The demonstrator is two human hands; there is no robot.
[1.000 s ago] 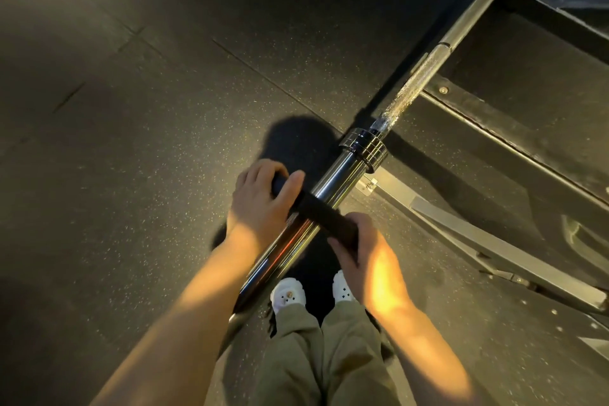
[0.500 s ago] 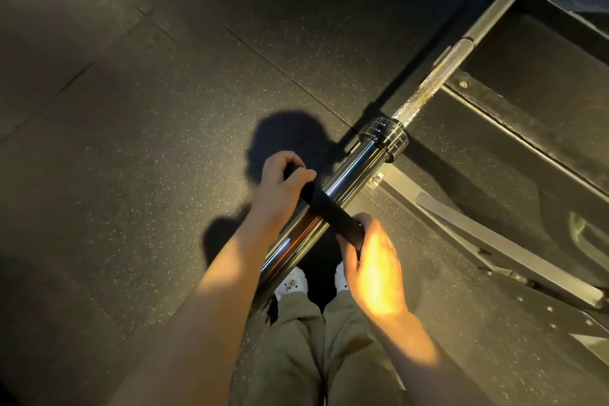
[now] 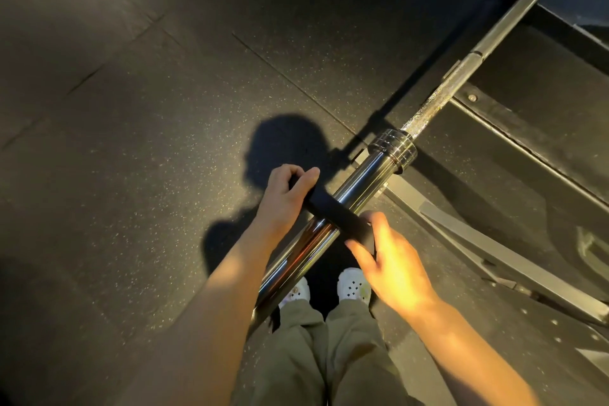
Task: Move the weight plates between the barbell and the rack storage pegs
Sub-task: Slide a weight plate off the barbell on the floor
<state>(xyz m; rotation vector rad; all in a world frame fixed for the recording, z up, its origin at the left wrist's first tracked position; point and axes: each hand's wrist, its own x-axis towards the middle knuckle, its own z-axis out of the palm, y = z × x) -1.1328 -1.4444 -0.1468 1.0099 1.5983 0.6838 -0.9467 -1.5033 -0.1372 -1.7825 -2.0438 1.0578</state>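
Chrome fills the middle of the frame, where the barbell [image 3: 349, 194] is seen running diagonally from the lower centre up to the upper right corner, its thick sleeve ending at a ringed collar [image 3: 393, 147] right of centre. A thin black weight plate [image 3: 329, 211] is threaded edge-on over the sleeve, just below the frame's centre and apart from the collar. The plate's upper-left edge is gripped by the left hand [image 3: 285, 196], its fingers curled over the rim and the thumb laid along the top. The lower-right edge is held by the right hand [image 3: 392, 262], brightly lit, with the thumb pressed on the near face and the fingers wrapped behind. Speckled dark rubber flooring [image 3: 138, 158] is spread across the left half. A grey metal rack frame [image 3: 494, 250] is seen at the right. White clogs [image 3: 352, 288] and olive trousers [image 3: 316, 359] are visible at the bottom centre.
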